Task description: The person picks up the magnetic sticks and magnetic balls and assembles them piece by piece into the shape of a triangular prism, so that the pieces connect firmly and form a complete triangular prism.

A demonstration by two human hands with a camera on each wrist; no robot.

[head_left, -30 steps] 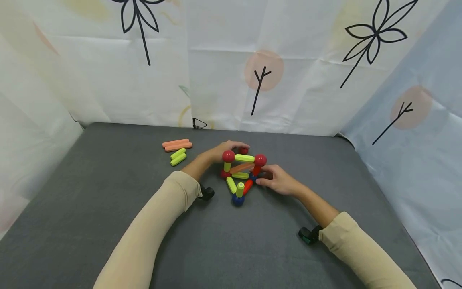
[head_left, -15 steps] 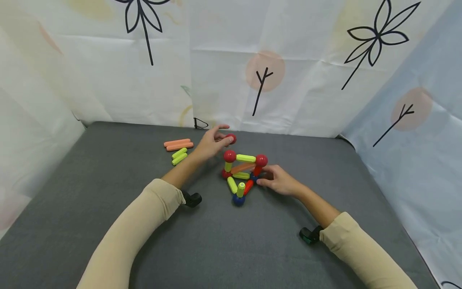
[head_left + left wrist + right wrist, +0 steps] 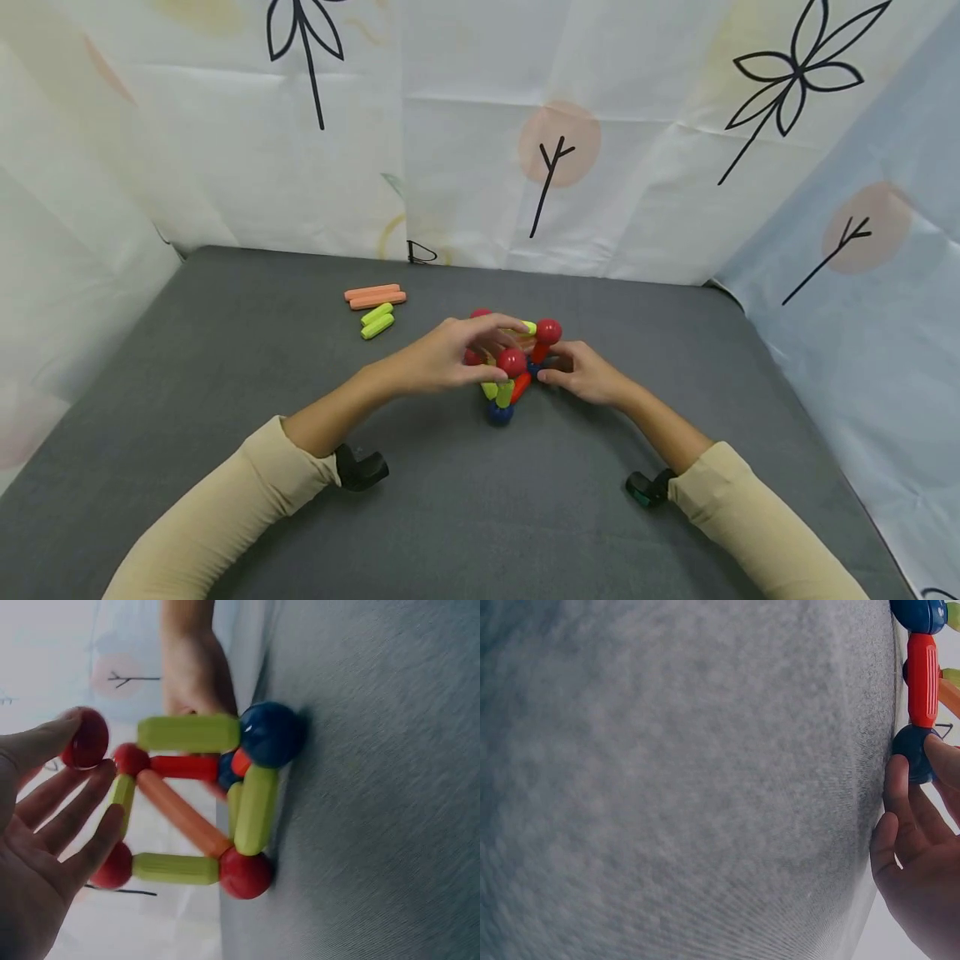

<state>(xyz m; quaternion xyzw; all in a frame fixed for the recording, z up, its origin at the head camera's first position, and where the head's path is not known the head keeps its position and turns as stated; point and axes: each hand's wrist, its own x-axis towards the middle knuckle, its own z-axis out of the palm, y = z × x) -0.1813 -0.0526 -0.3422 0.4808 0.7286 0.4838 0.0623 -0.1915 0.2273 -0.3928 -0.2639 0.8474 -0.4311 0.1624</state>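
My left hand (image 3: 442, 358) pinches a red ball (image 3: 88, 739) between thumb and fingers. In the left wrist view a gap shows between it and the free end of a yellow-green rod (image 3: 187, 733), which stands up from the front blue ball (image 3: 271, 735). That rod belongs to a frame of balls and sticks, with red and yellow-green rods and an orange diagonal rod (image 3: 182, 812). On the frame's right side, my right hand (image 3: 588, 375) holds a lower blue ball (image 3: 913, 754) with thumb and fingertips. The left hand hides part of the frame in the head view.
Two orange rods (image 3: 377, 300) and two short yellow-green rods (image 3: 377, 326) lie on the grey tabletop (image 3: 480, 517), left of and behind the frame. A patterned white cloth (image 3: 465, 167) hangs along the back edge.
My left hand has carried the red ball from behind the frame, out to the back left and round to the front, over the upright rod. The right hand stays on its ball.
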